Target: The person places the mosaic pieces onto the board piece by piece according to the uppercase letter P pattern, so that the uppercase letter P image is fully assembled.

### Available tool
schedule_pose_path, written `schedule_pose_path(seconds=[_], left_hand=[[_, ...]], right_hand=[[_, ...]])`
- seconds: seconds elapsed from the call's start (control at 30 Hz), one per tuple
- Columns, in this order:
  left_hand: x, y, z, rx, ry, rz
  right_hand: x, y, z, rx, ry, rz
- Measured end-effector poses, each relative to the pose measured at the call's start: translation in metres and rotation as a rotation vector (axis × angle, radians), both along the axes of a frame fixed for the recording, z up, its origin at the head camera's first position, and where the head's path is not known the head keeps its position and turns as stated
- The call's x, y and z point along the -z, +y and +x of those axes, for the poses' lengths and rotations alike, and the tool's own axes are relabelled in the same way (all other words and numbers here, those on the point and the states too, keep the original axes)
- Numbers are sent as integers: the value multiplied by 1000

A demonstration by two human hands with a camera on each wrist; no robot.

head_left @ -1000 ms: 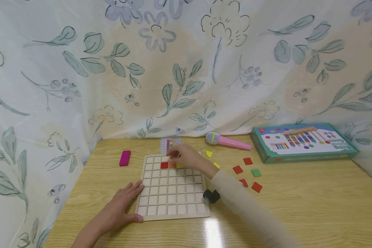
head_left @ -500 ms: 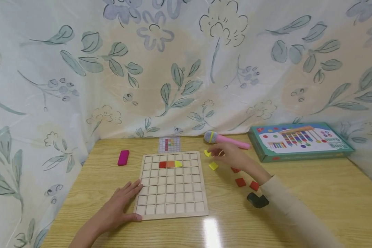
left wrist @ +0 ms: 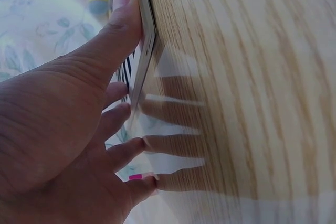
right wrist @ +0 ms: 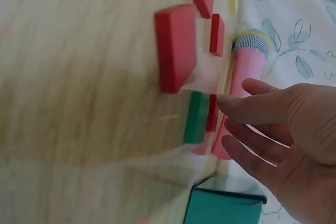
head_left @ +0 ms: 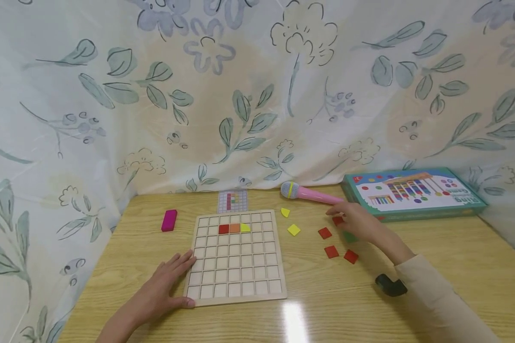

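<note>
A wooden grid board (head_left: 236,262) lies on the table, with a dark red tile (head_left: 224,229), an orange tile (head_left: 234,228) and a yellow quarter-round tile (head_left: 245,228) in one row. My left hand (head_left: 165,286) rests along its left side, fingers spread and thumb on the front left corner; the left wrist view shows the thumb (left wrist: 123,11) on the board's edge. Over at the right, my right hand (head_left: 362,223) reaches to a red tile (head_left: 337,220), fingers loosely bent. In the right wrist view the thumb is close to that red tile (right wrist: 212,114), beside a green tile (right wrist: 197,118).
Several red tiles (head_left: 332,252) and two yellow pieces (head_left: 293,230) lie right of the board. A pattern card (head_left: 233,201), a pink toy microphone (head_left: 311,194) and a game box (head_left: 412,193) stand behind. A magenta block (head_left: 169,220) lies at left.
My right hand has left the board, passed over the yellow pieces and moved right to the red tiles. The orange and yellow tiles are now uncovered. The left hand stays put.
</note>
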State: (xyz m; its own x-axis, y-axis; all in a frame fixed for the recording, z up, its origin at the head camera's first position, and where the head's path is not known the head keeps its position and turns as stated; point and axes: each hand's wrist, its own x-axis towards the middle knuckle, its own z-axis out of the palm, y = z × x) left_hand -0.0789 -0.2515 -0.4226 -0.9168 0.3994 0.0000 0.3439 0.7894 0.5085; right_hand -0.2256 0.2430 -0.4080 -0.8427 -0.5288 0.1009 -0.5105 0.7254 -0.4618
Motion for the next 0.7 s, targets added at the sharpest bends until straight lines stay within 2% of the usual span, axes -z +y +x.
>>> schedule_pose_path(seconds=[0.17,0.4,0.7], left_hand=[[-1,0,0,-1,-10,2],[-2,0,0,-1,-18,3],[1,-1,2,-4,0,-3]], right_hand=[[4,5,-2,-17,13,13],[1,3,-2,17,-16,17],[-13,-8,-5,-61,-1,35]])
